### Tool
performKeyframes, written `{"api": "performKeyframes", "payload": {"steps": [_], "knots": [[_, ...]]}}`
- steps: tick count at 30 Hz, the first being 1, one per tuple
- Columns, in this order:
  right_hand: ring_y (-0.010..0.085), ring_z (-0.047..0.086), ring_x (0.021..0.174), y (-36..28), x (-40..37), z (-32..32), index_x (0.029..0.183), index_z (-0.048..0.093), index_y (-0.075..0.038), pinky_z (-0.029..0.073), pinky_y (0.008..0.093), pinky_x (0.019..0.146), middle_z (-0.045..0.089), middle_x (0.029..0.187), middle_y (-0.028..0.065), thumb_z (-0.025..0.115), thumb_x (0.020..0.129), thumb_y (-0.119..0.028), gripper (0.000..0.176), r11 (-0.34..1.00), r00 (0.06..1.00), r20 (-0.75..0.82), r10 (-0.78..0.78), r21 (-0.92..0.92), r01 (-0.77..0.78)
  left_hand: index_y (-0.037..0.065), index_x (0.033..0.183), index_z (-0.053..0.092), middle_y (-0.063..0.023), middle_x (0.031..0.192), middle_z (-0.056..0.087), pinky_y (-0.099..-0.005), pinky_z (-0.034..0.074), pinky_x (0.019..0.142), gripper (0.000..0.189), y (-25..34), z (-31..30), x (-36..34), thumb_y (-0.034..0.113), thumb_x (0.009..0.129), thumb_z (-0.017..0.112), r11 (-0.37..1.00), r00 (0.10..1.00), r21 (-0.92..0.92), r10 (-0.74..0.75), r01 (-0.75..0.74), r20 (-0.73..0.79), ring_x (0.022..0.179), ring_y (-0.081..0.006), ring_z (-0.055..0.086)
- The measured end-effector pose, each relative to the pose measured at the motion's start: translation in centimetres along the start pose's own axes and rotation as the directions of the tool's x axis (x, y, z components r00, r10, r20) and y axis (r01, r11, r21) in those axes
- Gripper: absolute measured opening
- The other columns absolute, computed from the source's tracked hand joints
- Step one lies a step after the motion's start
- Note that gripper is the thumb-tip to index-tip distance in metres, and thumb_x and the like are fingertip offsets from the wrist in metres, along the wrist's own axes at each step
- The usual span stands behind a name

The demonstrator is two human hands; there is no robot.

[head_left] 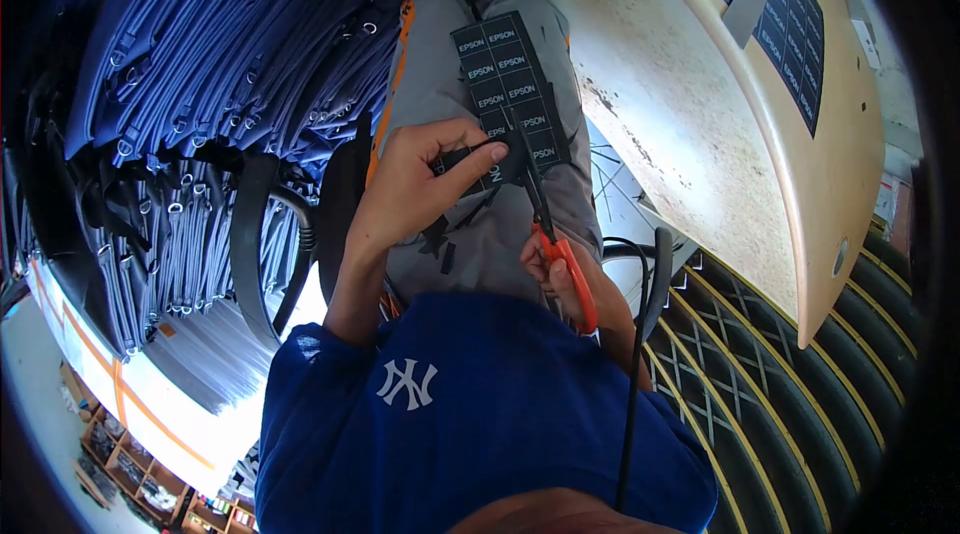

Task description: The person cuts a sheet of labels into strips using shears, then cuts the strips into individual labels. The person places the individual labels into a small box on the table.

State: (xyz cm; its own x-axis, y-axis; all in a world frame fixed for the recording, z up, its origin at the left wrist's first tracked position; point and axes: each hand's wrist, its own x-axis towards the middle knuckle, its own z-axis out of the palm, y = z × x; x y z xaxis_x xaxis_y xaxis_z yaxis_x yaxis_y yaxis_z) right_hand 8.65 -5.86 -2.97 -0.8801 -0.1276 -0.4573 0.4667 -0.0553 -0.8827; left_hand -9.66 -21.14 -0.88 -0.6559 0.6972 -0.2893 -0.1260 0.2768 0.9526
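My left hand (425,174) pinches a small black piece over my lap, thumb and forefinger together. Orange-handled scissors (570,279) are in my right hand (565,269), their dark blades pointing up and away beside the piece. Under the blades, on my grey trousers, lies a black sheet (515,69) printed with white EPSON labels in a grid. Another EPSON-printed part shows just below my left fingers. Small black scraps (448,256) rest on the trousers nearer my body.
Stacked dark blue straps with metal rings (220,44) fill the left side. A pale curved table (700,114) stands at the right, bearing more EPSON sheets (795,44). Black ribbed material with yellow edges (760,374) lies at lower right. A black cable (633,414) hangs by my right arm.
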Motion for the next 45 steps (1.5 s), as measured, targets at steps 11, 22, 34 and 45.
{"api": "performKeyframes", "payload": {"steps": [11,22,34,45], "knots": [[0.0064,0.039,0.046,-0.6,0.3,0.3,0.078,0.046,-0.005,0.030,0.0207,0.041,0.046,0.059,0.0011,0.036,0.085,-0.069,0.066,0.994,0.995,-0.034,0.092,0.058,-0.090,-0.003,0.079,0.064,0.0010,0.066,0.058,-0.0196,0.037,0.055,0.015,0.1,0.0,0.1,0.011,0.086,0.064,0.999,1.000,-0.028,0.018,-0.018,0.008,0.063,-0.0013,0.048],[0.0078,0.041,0.036,-0.5,0.1,0.3,0.073,0.049,-0.002,0.033,0.0220,0.036,0.046,0.052,-0.0001,0.038,0.097,-0.041,0.047,0.985,0.988,-0.100,0.116,0.140,-0.102,-0.002,0.078,0.062,0.0025,0.063,0.055,-0.0189,0.034,0.053,0.017,-0.2,-0.1,0.0,0.013,0.087,0.063,0.997,0.999,-0.059,-0.047,0.046,-0.005,0.060,0.0000,0.044],[0.0037,0.046,0.056,-1.4,4.6,1.2,0.099,0.054,-0.001,0.034,0.0186,0.049,0.051,0.068,-0.0021,0.062,0.086,-0.019,0.023,0.938,0.853,-0.523,-0.008,0.292,0.188,-0.001,0.090,0.063,0.0044,0.066,0.054,-0.0181,0.034,0.053,0.017,-1.3,2.4,-0.4,0.015,0.092,0.057,0.997,0.988,-0.076,-0.013,0.025,0.153,0.060,-0.0004,0.044],[0.0033,0.043,0.054,-3.3,5.8,-2.0,0.086,0.055,-0.002,0.032,0.0189,0.049,0.050,0.064,-0.0024,0.063,0.085,-0.013,0.013,0.963,0.679,-0.728,-0.090,0.112,0.247,-0.002,0.103,0.061,-0.0033,0.088,0.066,-0.0204,0.048,0.069,0.021,-3.0,-0.3,-2.2,0.008,0.084,0.066,0.975,0.854,-0.163,-0.048,0.153,0.519,0.081,-0.0063,0.061]]}}
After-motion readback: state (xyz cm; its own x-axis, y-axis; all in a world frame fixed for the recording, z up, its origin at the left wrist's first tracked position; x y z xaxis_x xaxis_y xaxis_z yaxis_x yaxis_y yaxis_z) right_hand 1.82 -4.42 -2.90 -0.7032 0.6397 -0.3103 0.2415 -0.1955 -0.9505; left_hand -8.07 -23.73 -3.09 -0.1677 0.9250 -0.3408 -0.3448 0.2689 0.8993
